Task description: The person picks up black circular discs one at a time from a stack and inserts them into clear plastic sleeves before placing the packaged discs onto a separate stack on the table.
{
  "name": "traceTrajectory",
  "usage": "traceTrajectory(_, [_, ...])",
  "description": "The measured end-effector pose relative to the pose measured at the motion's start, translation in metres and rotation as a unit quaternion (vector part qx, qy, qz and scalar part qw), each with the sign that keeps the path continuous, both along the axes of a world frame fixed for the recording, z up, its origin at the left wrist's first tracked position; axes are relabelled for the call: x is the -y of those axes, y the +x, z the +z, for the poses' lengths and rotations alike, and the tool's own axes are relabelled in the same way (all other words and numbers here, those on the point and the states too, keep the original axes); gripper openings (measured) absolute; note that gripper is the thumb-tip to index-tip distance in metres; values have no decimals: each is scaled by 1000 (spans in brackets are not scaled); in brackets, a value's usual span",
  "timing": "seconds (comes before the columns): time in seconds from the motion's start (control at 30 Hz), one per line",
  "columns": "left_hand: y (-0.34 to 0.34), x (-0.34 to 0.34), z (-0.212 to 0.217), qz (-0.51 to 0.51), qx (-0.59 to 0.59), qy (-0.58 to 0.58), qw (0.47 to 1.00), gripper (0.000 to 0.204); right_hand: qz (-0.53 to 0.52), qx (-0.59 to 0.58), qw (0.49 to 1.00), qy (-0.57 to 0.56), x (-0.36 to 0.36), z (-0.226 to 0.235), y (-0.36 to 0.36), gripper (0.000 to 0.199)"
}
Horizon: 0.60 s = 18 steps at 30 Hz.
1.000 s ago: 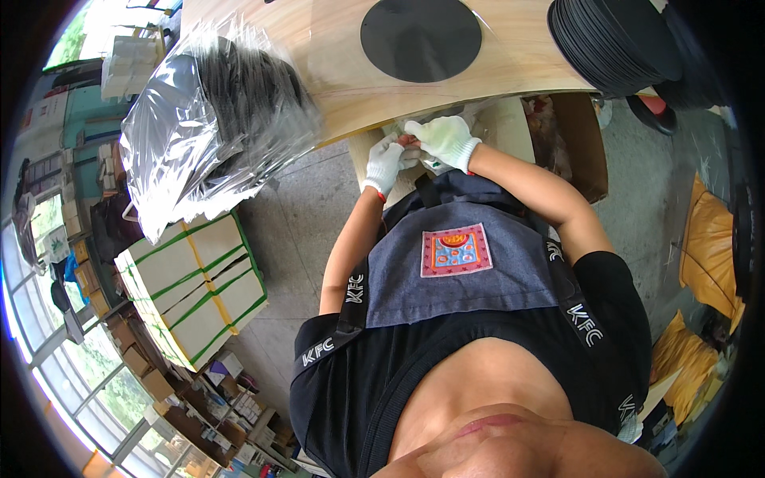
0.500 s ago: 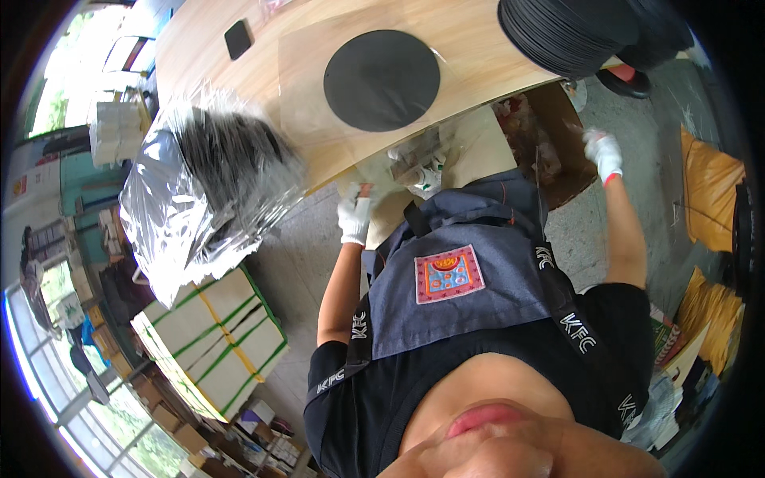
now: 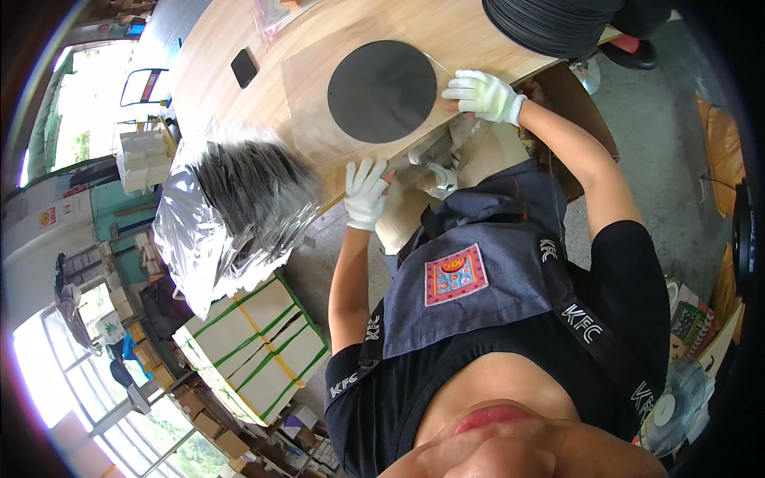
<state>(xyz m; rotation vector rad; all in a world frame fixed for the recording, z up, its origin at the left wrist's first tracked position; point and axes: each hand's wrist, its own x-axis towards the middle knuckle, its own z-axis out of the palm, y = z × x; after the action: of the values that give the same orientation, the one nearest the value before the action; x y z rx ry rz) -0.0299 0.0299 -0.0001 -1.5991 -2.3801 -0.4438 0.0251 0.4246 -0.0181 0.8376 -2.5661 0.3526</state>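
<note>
A round black disc (image 3: 382, 92) lies on a flat clear plastic bag (image 3: 307, 119) on the wooden table; whether it is inside the bag I cannot tell. My right hand (image 3: 484, 97), in a white knit glove, rests at the bag's right side beside the disc, fingers stretched out toward it. At the table's near edge my left hand (image 3: 366, 195), also gloved, has its fingers spread and pointing up, with nothing held. To its left, a crinkled clear plastic bag (image 3: 187, 231) surrounds a pile of thin black discs (image 3: 247, 187).
A tall stack of black discs (image 3: 550, 28) stands at the table's far right. A black phone (image 3: 244, 68) lies at the far left of the wooden table (image 3: 203, 88). Below the right edge is a cardboard box (image 3: 586, 119). A strapped white carton (image 3: 255, 346) stands on the floor at left.
My right hand has come left from over the cardboard box to the tabletop beside the disc. My left hand has risen slightly toward the table edge, and its fingers have spread.
</note>
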Motion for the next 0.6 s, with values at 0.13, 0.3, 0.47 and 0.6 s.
traceTrajectory(0.13, [23, 9, -6, 76, 125, 179, 973, 21, -39, 43, 991, -121, 17, 7, 19, 12])
traceTrajectory(0.3, [49, -4, -26, 392, 464, 342, 717, 19, -317, 207, 909, -175, 49, 27, 16, 28])
traceTrajectory(0.47, [35, -10, -46, 444, 528, 384, 613, 12, -388, 146, 906, -82, 59, -1, 4, 23])
traceTrajectory(0.6, [36, 29, -93, 428, 434, 321, 725, 19, -482, 100, 864, -104, 59, 4, 3, 23])
